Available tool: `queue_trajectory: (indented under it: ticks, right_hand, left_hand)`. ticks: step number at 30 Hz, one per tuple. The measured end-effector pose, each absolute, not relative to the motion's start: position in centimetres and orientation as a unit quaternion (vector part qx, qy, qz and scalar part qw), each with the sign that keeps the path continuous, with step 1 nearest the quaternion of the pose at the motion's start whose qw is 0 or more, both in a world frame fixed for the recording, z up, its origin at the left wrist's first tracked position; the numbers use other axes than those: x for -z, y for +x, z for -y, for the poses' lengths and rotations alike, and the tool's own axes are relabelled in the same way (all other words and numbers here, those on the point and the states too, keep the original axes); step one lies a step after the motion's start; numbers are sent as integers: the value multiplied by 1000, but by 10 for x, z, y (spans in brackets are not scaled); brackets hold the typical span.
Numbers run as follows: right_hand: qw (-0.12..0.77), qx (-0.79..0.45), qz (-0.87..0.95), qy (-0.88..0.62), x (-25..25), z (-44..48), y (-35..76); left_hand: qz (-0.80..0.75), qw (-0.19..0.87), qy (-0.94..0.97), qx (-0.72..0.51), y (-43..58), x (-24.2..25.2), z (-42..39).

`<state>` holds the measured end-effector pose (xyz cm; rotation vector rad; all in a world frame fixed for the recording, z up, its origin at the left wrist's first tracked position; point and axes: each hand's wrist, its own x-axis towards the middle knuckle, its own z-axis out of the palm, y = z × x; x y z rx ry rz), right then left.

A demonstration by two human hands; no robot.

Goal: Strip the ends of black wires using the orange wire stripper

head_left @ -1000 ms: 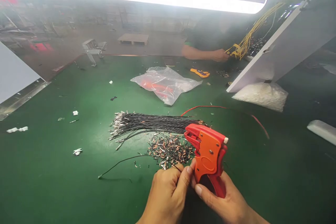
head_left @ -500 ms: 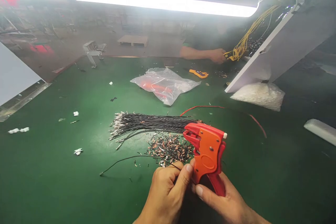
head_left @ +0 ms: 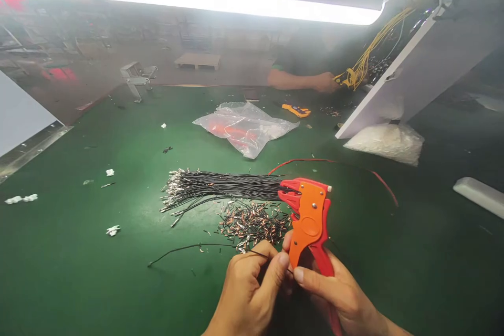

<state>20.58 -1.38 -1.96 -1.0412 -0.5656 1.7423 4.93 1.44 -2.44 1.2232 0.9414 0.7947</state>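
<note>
My left hand (head_left: 252, 283) pinches a black wire (head_left: 189, 246) between thumb and forefinger. The wire's free end runs off to the left, while its near end goes toward my right hand. In my right hand (head_left: 342, 291) is a red and orange wire stripper (head_left: 311, 220), held upright with its jaws pointing left. My fingers partly hide its handles. Behind the hands lies a bundle of black wires (head_left: 228, 186) with silvery tips at the left. A heap of short black and copper offcuts (head_left: 255, 223) is in front of the bundle.
A clear plastic bag (head_left: 246, 127) with red contents lies farther back, near a yellow tool (head_left: 296, 110). A red wire (head_left: 303, 160) curves behind the stripper. Another bag (head_left: 386, 143) sits by a slanted white panel (head_left: 394, 71). Across the table, another person's hand (head_left: 325, 82) holds yellow wires.
The stripper has turned more upright, its handles are spread farther and its jaws look more apart. The hands stay close together, and the black wire has dipped slightly. The view has shifted a little.
</note>
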Motion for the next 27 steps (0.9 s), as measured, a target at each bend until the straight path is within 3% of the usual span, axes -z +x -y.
queue_trajectory:
  ticks: [3, 9, 16, 19, 23, 27]
  right_hand:
    - [510, -728, 219, -402, 17, 11, 207]
    - [502, -749, 191, -388, 21, 10, 207]
    - [476, -752, 234, -390, 26, 13, 208]
    - [465, -792, 237, -315, 29, 13, 207]
    - [457, -848, 196, -182, 34, 12, 202]
    - [414, -878, 191, -145, 38, 14, 197]
  left_hand:
    - [-403, 673, 487, -384, 52, 19, -12]
    - [-448, 577, 526, -436, 58, 18, -10]
    - [-456, 635, 472, -407, 57, 14, -11]
    - [-457, 667, 407, -424, 48, -3, -18]
    - [-456, 604, 386, -528, 25, -24, -37]
    - [-467, 571, 319, -595, 11, -27, -47]
